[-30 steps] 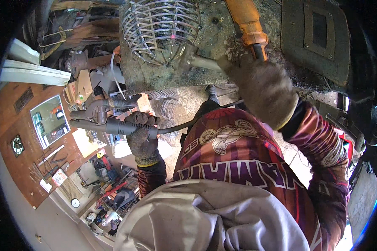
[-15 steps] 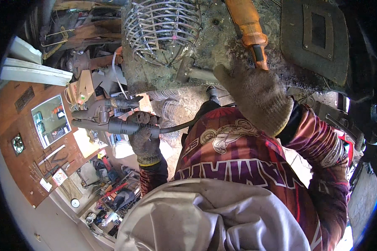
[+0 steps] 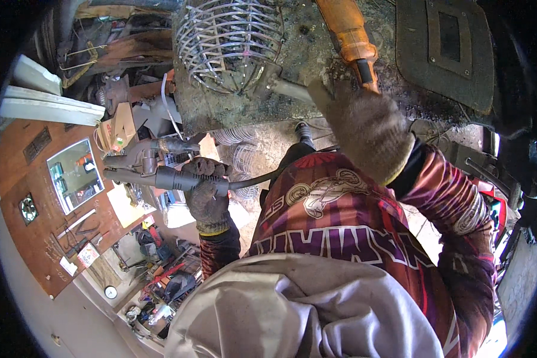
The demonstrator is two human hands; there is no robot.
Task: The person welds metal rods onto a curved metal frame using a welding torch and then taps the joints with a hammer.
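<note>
My left hand (image 3: 206,194), in a dirty knit glove, is closed round the handle of a black welding electrode holder (image 3: 155,173). Its cable (image 3: 262,178) runs off to the right past my shirt. On the dark metal bench, my right hand (image 3: 373,134), also gloved, is closed on the handle of a hammer (image 3: 289,89); its fingers are mostly hidden under the back of the glove. The hammer's head points left and looks blurred, close to a cage of bent metal rods (image 3: 230,45). Just beyond my right hand lies an orange power tool (image 3: 347,30).
A dark welding shield (image 3: 476,71) with a rectangular window lies at the bench's far right. Left of the bench are scrap metal and a cardboard piece (image 3: 122,122). A brown board (image 3: 27,197) with a mirror (image 3: 74,173) stands further left. Wire coils (image 3: 244,158) sit on the floor.
The hammer in my right hand has shifted away from me and slightly right, its head now nearer the rod cage. My left hand still holds the electrode holder, nearly unmoved.
</note>
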